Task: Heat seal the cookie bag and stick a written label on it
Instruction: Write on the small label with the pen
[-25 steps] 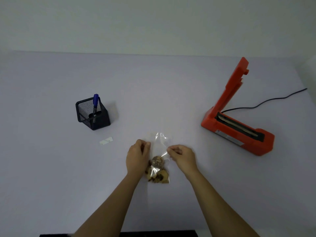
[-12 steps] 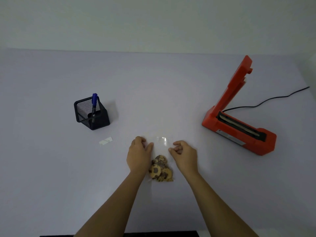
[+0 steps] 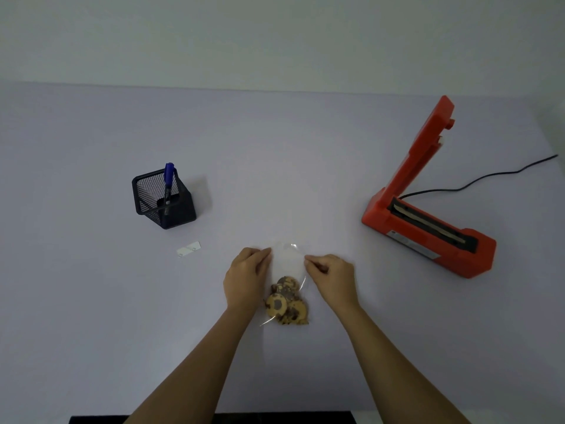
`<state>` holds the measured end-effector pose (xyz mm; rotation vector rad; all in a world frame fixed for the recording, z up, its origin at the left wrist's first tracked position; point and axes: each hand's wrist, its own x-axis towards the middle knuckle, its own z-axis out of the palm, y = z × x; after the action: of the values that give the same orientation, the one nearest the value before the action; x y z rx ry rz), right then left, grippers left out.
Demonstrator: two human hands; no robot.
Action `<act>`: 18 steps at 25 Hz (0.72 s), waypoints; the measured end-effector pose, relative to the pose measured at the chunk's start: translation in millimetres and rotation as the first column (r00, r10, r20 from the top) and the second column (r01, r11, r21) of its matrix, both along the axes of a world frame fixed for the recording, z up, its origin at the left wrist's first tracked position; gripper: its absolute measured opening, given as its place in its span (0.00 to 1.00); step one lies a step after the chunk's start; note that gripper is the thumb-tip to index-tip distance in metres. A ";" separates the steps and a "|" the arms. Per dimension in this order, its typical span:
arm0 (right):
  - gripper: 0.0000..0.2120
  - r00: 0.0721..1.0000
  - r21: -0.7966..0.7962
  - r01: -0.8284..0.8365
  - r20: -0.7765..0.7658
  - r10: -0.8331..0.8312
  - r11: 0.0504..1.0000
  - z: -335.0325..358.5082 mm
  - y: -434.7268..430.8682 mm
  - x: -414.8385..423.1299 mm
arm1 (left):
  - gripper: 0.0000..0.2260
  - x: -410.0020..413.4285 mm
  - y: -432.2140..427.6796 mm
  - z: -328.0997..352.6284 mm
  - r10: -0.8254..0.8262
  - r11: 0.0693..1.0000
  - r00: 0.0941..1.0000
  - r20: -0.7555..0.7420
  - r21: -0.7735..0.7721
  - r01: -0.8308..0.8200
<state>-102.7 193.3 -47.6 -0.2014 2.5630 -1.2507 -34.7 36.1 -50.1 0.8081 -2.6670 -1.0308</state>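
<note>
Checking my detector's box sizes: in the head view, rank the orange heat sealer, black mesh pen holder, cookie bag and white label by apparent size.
1. orange heat sealer
2. black mesh pen holder and cookie bag: look alike; the bag's clear edges are hard to trace
3. white label

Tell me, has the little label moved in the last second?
No. The label lies in the same spot, just nearer than the mesh pen holder.

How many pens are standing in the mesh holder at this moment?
1: a blue-capped marker leans in the black mesh pen holder, far left of the cookie bag. A shorter pen could be hidden behind the mesh.
</note>
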 end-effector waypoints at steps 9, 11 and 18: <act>0.07 0.995 -0.122 0.078 -0.052 -0.084 0.990 25.4 5.5 -8.1 | 0.08 3.4 -3.6 15.1 0.042 0.997 0.991 -0.128 0.076 -0.033; 0.07 0.993 -0.123 0.051 -0.101 -0.063 0.991 34.2 -0.2 -11.9 | 0.08 4.8 -9.5 23.8 0.051 0.996 0.988 -0.145 0.074 -0.040; 0.07 0.986 -0.184 -0.113 -0.140 0.088 0.976 54.2 -59.5 -6.7 | 0.10 19.6 -60.0 56.0 0.199 0.977 0.964 -0.175 0.109 -0.182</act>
<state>-109.4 133.8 6.6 -0.4628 2.5012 -1.4899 -15.1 -23.9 5.8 0.9181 -2.3507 -1.1267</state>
